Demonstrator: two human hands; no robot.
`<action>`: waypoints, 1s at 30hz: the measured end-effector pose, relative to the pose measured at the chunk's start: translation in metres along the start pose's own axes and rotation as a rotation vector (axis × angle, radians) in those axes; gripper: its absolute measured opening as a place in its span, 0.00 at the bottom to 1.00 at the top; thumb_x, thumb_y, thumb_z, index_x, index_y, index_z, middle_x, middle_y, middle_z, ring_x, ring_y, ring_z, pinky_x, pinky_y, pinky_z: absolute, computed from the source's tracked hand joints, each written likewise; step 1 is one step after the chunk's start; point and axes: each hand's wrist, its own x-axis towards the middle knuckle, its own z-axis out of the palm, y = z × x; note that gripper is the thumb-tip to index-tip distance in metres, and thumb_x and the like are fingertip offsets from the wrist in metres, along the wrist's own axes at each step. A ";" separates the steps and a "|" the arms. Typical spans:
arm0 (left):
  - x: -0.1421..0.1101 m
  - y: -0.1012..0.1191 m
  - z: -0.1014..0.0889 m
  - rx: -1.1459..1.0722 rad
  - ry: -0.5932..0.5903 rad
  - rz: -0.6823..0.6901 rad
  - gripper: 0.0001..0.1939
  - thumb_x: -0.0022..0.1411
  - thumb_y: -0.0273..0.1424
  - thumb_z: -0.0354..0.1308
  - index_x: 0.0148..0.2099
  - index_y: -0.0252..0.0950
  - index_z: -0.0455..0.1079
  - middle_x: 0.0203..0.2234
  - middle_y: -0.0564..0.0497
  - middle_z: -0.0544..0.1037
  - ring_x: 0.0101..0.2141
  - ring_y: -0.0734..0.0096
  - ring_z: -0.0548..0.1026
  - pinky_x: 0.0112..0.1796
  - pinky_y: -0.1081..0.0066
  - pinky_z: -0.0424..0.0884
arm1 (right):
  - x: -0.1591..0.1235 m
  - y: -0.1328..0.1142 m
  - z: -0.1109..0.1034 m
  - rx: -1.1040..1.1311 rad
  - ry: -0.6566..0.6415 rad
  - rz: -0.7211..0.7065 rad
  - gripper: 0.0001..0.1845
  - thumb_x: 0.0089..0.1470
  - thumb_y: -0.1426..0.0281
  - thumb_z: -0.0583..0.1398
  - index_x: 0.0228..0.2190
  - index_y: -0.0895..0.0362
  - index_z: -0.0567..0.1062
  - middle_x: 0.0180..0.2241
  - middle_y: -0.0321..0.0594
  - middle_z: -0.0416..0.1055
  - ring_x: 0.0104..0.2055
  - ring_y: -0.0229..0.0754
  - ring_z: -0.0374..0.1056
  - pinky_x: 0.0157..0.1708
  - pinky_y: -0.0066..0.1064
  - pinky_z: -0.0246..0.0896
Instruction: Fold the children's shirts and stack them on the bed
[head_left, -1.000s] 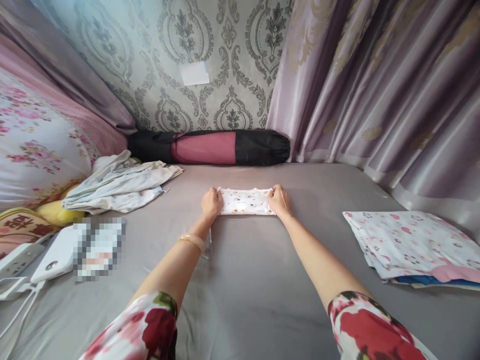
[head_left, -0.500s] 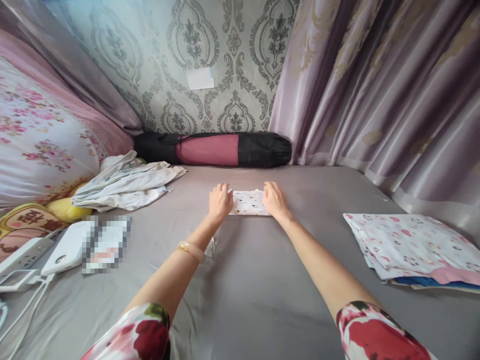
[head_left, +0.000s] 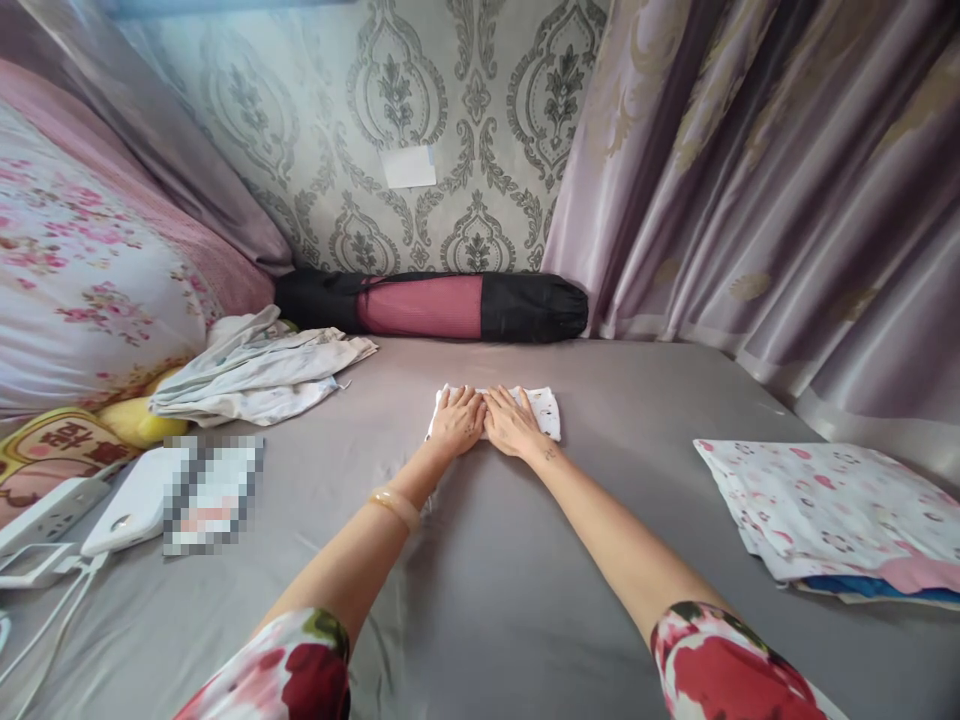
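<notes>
A small folded white cloth [head_left: 546, 408] with a tiny print lies flat on the grey bed sheet [head_left: 525, 580] in front of me. My left hand [head_left: 458, 420] rests palm down on its left half, fingers stretched out. Close beside it, my right hand [head_left: 513, 420] lies flat on the middle of the cloth, fingers also extended. The thumbs nearly meet. Much of the cloth is hidden under both hands; its ends show on either side.
At the right lies a folded stack of printed cloth [head_left: 832, 500]. Crumpled pale clothing [head_left: 255, 370] is at the left, near a white box-shaped device [head_left: 139, 500] and a power strip [head_left: 52, 515]. A black and pink rolled bag [head_left: 420, 305] lies along the wall.
Both hands have moved inward from the cloth's two ends to its middle. Their fingers, curled at the edges before, now lie flat on top. The view has shifted slightly.
</notes>
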 end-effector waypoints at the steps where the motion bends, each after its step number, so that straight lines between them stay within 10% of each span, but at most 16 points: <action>1: -0.001 0.000 0.002 0.006 -0.001 0.000 0.23 0.73 0.35 0.36 0.61 0.37 0.64 0.60 0.44 0.68 0.62 0.59 0.61 0.63 0.52 0.49 | 0.000 0.000 0.003 0.001 0.003 0.002 0.29 0.64 0.69 0.43 0.63 0.62 0.60 0.66 0.45 0.54 0.69 0.47 0.45 0.67 0.51 0.31; 20: 0.004 0.000 0.000 -0.088 -0.124 -0.260 0.29 0.70 0.45 0.38 0.66 0.36 0.56 0.65 0.41 0.59 0.65 0.52 0.54 0.61 0.49 0.53 | -0.004 0.017 0.007 -0.084 0.020 0.201 0.30 0.66 0.64 0.43 0.64 0.65 0.59 0.66 0.50 0.53 0.69 0.49 0.44 0.66 0.46 0.34; 30: -0.008 -0.048 0.000 -0.113 -0.265 -0.113 0.34 0.70 0.47 0.34 0.70 0.33 0.49 0.69 0.43 0.49 0.68 0.57 0.45 0.64 0.57 0.46 | -0.020 0.056 -0.005 -0.139 -0.060 0.163 0.33 0.67 0.57 0.38 0.66 0.61 0.55 0.68 0.48 0.49 0.70 0.50 0.42 0.67 0.48 0.32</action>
